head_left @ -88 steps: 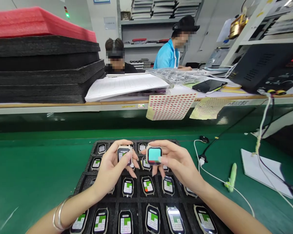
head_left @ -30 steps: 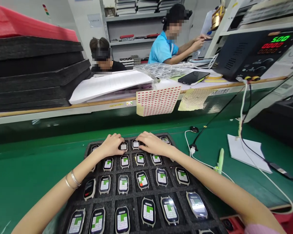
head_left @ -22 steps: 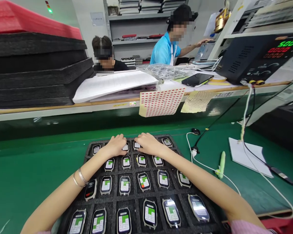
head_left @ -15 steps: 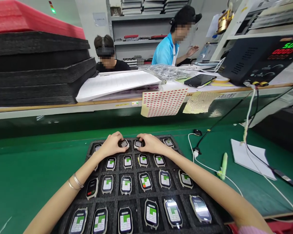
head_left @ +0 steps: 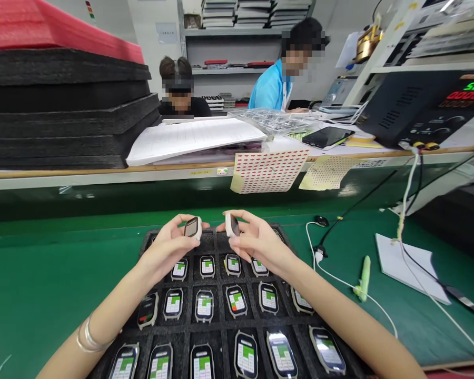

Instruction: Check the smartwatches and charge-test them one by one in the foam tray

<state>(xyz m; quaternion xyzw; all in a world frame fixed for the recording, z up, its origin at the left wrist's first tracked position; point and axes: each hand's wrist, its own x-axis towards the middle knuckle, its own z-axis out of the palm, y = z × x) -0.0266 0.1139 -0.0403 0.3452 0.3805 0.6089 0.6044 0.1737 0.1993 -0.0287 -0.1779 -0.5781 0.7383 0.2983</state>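
A black foam tray (head_left: 217,325) lies on the green bench before me, its pockets filled with several smartwatch bodies with lit screens. My left hand (head_left: 166,248) is closed on one watch body (head_left: 191,227), pinched by the fingertips above the tray's far row. My right hand (head_left: 253,239) pinches a second watch body (head_left: 232,225) beside it, turned edge-on. Both watches are lifted clear of the tray. The far-row pockets under them look dark.
A white cable (head_left: 339,281) and a green pen-like tool (head_left: 364,270) lie right of the tray, with a white sheet (head_left: 406,260) beyond. Black and red foam sheets (head_left: 63,105) stack at back left. Sticker sheets (head_left: 268,171) hang off the shelf edge. Two people sit behind it.
Half a second ago both hands rested on watches in the tray's far row. Now each hand has lifted one watch out and holds it above the tray.
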